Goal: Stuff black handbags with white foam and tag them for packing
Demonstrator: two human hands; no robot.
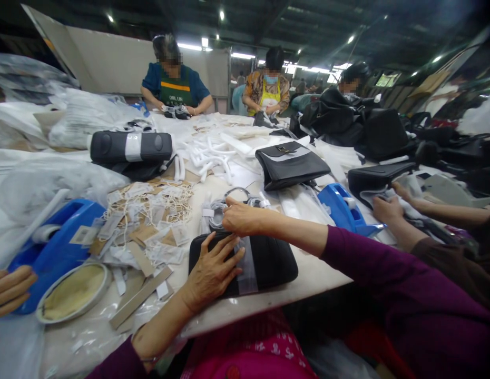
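A black bag (274, 263) lies on its side at the near edge of the table in front of me. Around its middle runs a translucent wrapping strip (247, 276). My left hand (213, 271) rests on the bag with fingers spread, the fingertips reaching the strip. At the bag's far edge my right hand (243, 217) is closed in a pinch; whatever it grips is hidden behind the fingers. Right beyond it sits a grey bundled strap (217, 213) with white wrapping and a ring-shaped loop.
Tags with strings (150, 210) are heaped left of the bag, near a blue tape dispenser (59, 252) and a round tin (73, 292). Another tape dispenser (343, 208) and a black flap bag (290, 166) stand right. Co-workers' hands (389, 210) work at the right; another hand (11, 289) enters left.
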